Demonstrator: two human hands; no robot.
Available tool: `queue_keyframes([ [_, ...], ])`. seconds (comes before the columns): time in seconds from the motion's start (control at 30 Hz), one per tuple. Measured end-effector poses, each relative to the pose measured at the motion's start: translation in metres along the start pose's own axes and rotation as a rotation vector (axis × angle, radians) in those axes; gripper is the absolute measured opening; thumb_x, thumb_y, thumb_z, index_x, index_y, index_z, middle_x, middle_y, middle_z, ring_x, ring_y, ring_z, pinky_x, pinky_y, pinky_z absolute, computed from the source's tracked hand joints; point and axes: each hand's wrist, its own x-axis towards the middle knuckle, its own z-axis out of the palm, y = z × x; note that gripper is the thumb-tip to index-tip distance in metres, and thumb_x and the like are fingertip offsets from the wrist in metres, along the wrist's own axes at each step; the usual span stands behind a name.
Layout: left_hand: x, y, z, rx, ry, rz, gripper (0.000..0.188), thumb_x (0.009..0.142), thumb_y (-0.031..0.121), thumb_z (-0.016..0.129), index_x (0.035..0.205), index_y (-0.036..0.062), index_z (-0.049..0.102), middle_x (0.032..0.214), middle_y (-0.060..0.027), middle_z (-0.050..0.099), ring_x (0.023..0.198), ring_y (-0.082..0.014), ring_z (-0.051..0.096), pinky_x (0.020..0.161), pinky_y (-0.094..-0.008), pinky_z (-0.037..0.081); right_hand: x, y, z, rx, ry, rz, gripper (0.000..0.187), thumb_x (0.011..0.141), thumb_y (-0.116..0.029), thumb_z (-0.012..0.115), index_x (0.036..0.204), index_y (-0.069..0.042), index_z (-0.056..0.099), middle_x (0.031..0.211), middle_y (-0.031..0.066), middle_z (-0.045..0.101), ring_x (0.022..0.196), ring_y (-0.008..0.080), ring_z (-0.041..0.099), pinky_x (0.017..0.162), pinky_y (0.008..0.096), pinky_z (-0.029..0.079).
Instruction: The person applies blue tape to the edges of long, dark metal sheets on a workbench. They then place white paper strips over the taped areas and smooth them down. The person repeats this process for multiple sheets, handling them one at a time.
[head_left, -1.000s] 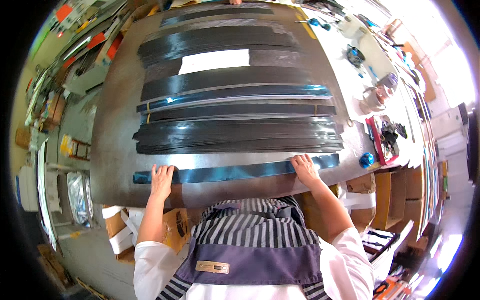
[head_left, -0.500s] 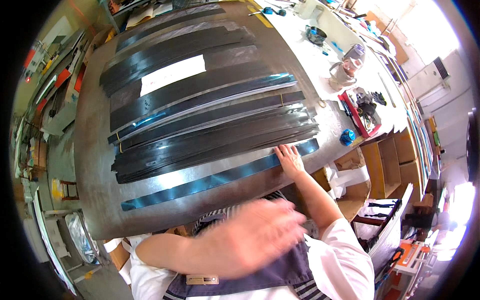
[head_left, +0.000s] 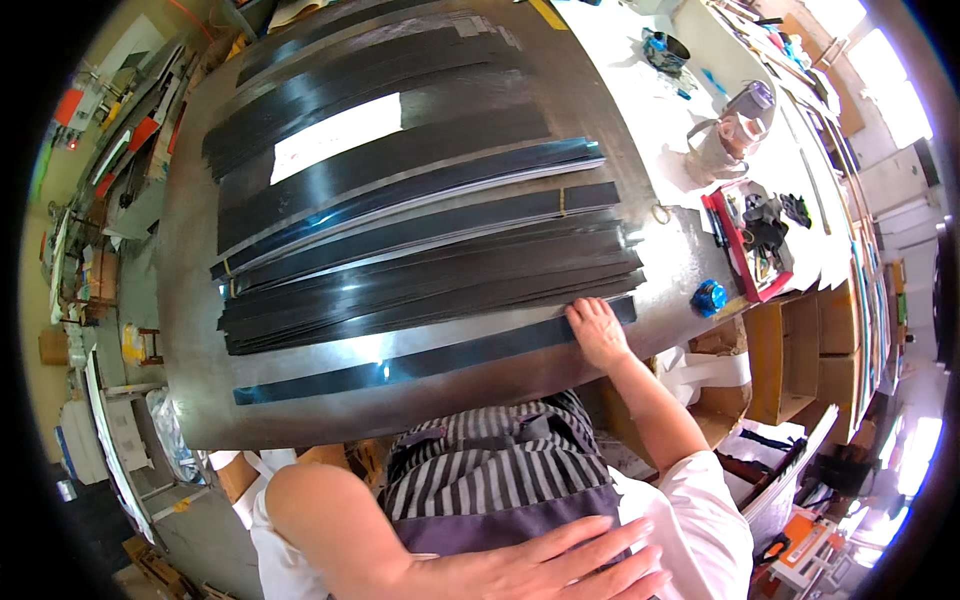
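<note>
A long dark strip point(head_left: 430, 360) with a bluish sheen lies near the table's front edge. My right hand point(head_left: 598, 335) rests over its right end, the fingers stretched out on it. Low in the view, my left hand point(head_left: 555, 562) crosses in front of my chest by the striped apron point(head_left: 490, 455), its fingers spread and nothing visible in them. Just beyond the single strip lies a loose stack of dark strips point(head_left: 430, 290). Behind that are a banded bundle point(head_left: 430, 235) and another bluish bundle point(head_left: 420, 190).
A white sheet point(head_left: 340, 135) lies on more dark strips toward the back of the metal table point(head_left: 190, 330). To the right are a red tray point(head_left: 735, 245) of small items, a blue round object point(head_left: 709, 298) and a rubber band point(head_left: 661, 215). Cardboard boxes point(head_left: 785, 345) stand below the right edge.
My left hand has swung down and toward me, ending low across my chest with the fingers spread. My right hand stays at the strip's right end. The view has shifted slightly.
</note>
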Motion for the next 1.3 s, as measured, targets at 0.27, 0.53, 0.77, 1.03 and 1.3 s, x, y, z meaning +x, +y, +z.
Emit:
queue_keyframes([
  [0.27, -0.065, -0.159, 0.026, 0.241, 0.203, -1.027, 0.049, 0.078, 0.004, 0.069, 0.126, 0.0004, 0.058, 0.128, -0.0174, 0.059, 0.123, -0.0351, 0.055, 0.104, -0.0438, 0.045, 0.013, 0.012, -0.009, 0.125, -0.106, -0.023, 0.036, 0.069, -0.008, 0.069, 0.104, -0.004, 0.059, 0.104, 0.013, 0.055, 0.106, 0.0308, 0.052, 0.097, 0.0415, 0.042],
  [0.53, -0.35, -0.227, 0.124, 0.765, 0.011, -1.839, 0.061, 0.092, 0.004, 0.05, 0.15, 0.0076, 0.034, 0.16, -0.0115, 0.028, 0.148, -0.0277, 0.026, 0.12, -0.0458, 0.02, 0.007, 0.019, 0.011, 0.223, -0.101, -0.061, 0.05, 0.06, -0.006, 0.068, 0.108, -0.001, 0.054, 0.109, 0.0174, 0.055, 0.11, 0.0366, 0.051, 0.098, 0.0448, 0.04],
  [0.77, -0.419, -0.245, 0.129, 0.972, 0.055, -1.636, 0.033, 0.087, 0.003, 0.053, 0.12, 0.0062, 0.053, 0.121, -0.0128, 0.053, 0.123, -0.0287, 0.049, 0.118, -0.0436, 0.028, -0.004, 0.022, 0.01, 0.15, -0.161, -0.055, 0.06, 0.06, -0.01, 0.074, 0.117, 0.0, 0.055, 0.108, 0.016, 0.055, 0.106, 0.033, 0.053, 0.097, 0.0446, 0.041],
  [1.03, -0.417, -0.225, 0.106, 0.768, 0.076, -1.525, 0.032, 0.069, -0.002, 0.065, 0.1, 0.0074, 0.061, 0.108, -0.0124, 0.054, 0.112, -0.0314, 0.051, 0.104, -0.0435, 0.036, -0.012, 0.027, 0.01, 0.155, -0.157, -0.024, 0.057, 0.059, -0.011, 0.073, 0.112, 0.0, 0.056, 0.106, 0.0163, 0.055, 0.105, 0.0348, 0.053, 0.096, 0.0471, 0.041],
  [1.3, -0.401, -0.213, 0.055, 0.766, 0.225, -1.446, 0.03, 0.059, -0.001, 0.065, 0.086, 0.0038, 0.055, 0.094, -0.017, 0.059, 0.1, -0.0363, 0.056, 0.091, -0.0469, 0.041, 0.007, 0.032, -0.045, 0.276, -0.155, -0.036, 0.045, 0.059, -0.011, 0.065, 0.103, -0.003, 0.059, 0.097, 0.0176, 0.056, 0.098, 0.0371, 0.053, 0.092, 0.0481, 0.041],
])
